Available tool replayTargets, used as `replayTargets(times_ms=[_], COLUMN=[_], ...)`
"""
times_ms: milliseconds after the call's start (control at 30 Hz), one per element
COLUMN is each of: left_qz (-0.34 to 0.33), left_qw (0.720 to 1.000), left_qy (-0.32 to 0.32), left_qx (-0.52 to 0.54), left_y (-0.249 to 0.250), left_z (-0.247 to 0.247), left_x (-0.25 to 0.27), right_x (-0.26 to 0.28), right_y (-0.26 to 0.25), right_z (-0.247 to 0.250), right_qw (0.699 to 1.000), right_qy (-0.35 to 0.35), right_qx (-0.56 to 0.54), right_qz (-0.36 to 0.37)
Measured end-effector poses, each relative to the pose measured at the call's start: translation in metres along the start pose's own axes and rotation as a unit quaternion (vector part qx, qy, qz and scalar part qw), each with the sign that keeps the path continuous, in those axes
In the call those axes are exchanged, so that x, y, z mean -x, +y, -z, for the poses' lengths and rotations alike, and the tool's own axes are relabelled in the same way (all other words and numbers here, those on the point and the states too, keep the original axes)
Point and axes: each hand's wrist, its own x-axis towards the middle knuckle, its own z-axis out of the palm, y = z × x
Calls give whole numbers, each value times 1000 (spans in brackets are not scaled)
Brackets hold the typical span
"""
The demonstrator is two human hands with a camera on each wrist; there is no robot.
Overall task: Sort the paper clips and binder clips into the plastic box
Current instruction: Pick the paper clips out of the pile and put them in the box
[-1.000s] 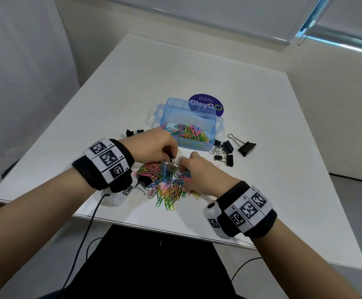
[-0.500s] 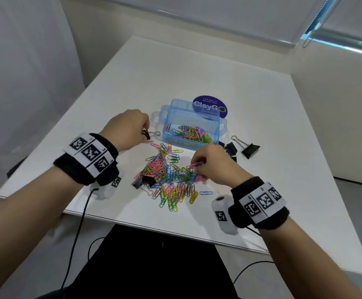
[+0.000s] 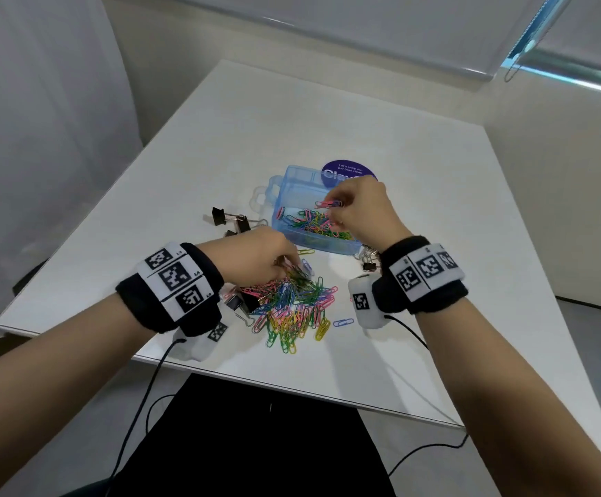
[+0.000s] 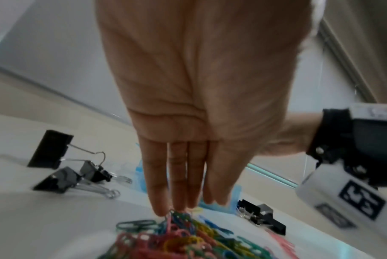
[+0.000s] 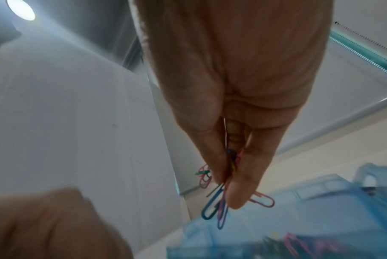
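A clear blue plastic box (image 3: 293,174) (image 5: 321,210) stands mid-table with coloured paper clips (image 3: 313,226) inside. My right hand (image 3: 338,209) (image 5: 228,185) hovers over the box and pinches a small bunch of paper clips (image 3: 327,203) (image 5: 212,208) between thumb and fingers. A pile of paper clips (image 3: 292,306) (image 4: 177,236) lies nearer me. My left hand (image 3: 290,269) (image 4: 179,208) reaches down with straight fingers, tips touching the pile's far edge. Black binder clips (image 3: 231,218) (image 4: 55,164) lie left of the box, and more binder clips (image 3: 367,261) (image 4: 263,217) lie to its right.
One binder clip (image 3: 238,303) sits at the pile's left edge, partly under the clips. A single blue clip (image 3: 344,322) lies apart on the right. A purple round sticker (image 3: 349,170) is behind the box. The white table's near edge (image 3: 292,385) is close to my body.
My right hand lifted a bunch of paper clips from the pile up over the box. My left hand came back from the binder clips at the left to the pile.
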Motion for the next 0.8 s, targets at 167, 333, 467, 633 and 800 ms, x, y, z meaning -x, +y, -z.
replayTargets(times_ms=[167,333,467,633,800], left_qz=[70,31,2,45,36], left_qw=[996,995,995,998,997], left_qy=[33,-79,-91,-27,-53], left_qx=[-35,-56,-40,-36,-47], left_y=[-22,-14,-13,-20,-8], left_z=[8,1,1,5,0], left_x=[1,5,6,3,-4], right_x=[9,33,47,59,64], right_y=[1,-16,-7,8,12], right_z=[-15,-34,-40,-28,-31], right_qw=[992,975,937,939,931], right_qy=[-43,-144,-287,-283,-266], right_qx=[102,126,190,188,251], right_qz=[52,110,63,58,14])
